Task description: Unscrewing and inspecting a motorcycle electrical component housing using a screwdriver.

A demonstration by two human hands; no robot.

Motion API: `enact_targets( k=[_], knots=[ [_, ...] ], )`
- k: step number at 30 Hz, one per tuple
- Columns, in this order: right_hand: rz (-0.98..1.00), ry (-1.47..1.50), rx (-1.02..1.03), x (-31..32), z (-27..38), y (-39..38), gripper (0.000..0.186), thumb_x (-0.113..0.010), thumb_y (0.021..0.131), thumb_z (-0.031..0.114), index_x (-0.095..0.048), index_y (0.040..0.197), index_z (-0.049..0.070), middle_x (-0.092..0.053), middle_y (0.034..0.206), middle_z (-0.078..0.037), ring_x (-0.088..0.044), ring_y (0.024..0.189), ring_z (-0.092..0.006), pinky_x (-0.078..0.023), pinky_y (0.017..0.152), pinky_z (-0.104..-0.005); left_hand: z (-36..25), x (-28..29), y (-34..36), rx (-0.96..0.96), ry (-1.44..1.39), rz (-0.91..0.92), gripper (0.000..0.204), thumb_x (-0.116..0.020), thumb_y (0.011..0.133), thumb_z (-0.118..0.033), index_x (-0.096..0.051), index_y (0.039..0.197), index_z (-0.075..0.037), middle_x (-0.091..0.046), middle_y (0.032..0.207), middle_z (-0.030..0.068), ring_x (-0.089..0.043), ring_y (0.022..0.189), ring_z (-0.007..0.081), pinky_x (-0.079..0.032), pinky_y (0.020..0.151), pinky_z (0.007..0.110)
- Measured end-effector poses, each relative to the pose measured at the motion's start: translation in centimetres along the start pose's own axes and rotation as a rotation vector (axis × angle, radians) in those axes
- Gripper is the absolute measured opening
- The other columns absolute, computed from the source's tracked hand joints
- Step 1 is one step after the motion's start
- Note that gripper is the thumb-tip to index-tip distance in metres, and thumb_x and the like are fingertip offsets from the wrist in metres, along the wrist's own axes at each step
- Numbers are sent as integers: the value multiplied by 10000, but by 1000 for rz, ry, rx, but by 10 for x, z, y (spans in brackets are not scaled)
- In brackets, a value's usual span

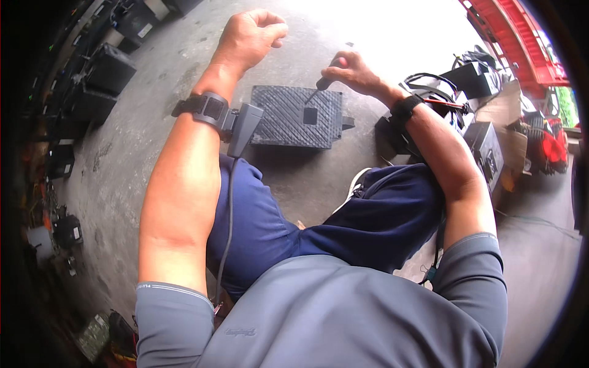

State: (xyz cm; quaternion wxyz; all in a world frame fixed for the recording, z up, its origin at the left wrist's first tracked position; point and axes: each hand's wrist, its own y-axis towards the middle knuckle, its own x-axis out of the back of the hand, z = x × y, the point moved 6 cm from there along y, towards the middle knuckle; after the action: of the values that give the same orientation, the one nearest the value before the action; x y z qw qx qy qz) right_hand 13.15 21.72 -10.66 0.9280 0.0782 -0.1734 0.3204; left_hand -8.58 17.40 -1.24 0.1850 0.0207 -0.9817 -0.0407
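My left hand (254, 38) is raised above the far left of a dark, ridge-patterned box (276, 116), its fingers curled together; anything between them is too small to make out. A screwdriver (326, 81) is in the closed grip of my right hand (350, 72), its shaft angled down toward the box top near a small dark square (310, 116); whether the tip touches is unclear. The box lies on the concrete floor beyond my knees. A grey device (244, 129) with a trailing cable is strapped at my left wrist, partly in front of the box.
Black boxes (107, 73) line the left side. At the right lie cables (429, 80), another dark box (485, 150), cardboard (503, 104) and a red-and-black object (549, 147). A red metal structure (524, 37) stands at the upper right.
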Motion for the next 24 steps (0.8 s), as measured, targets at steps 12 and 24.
enact_targets(
  k=[12,24],
  knots=[
    [-80,-640,-135,40,8,-20,319,-705,781,283,-562,795,-2,-618,725,-186,-626,657,-296,-506,629,-406,-1,-24,6,-25,40,60,184,-690,879,-178,-702,1008,-47,-709,856,20,-664,754,101,-520,695,254],
    [-73,-630,-108,29,-20,-20,310,-727,748,293,-592,831,27,-624,748,-190,-653,710,-339,-529,644,-431,-1,-30,6,-92,-49,107,128,-677,879,-125,-690,948,-18,-679,805,18,-635,707,90,-492,633,237]
  ],
)
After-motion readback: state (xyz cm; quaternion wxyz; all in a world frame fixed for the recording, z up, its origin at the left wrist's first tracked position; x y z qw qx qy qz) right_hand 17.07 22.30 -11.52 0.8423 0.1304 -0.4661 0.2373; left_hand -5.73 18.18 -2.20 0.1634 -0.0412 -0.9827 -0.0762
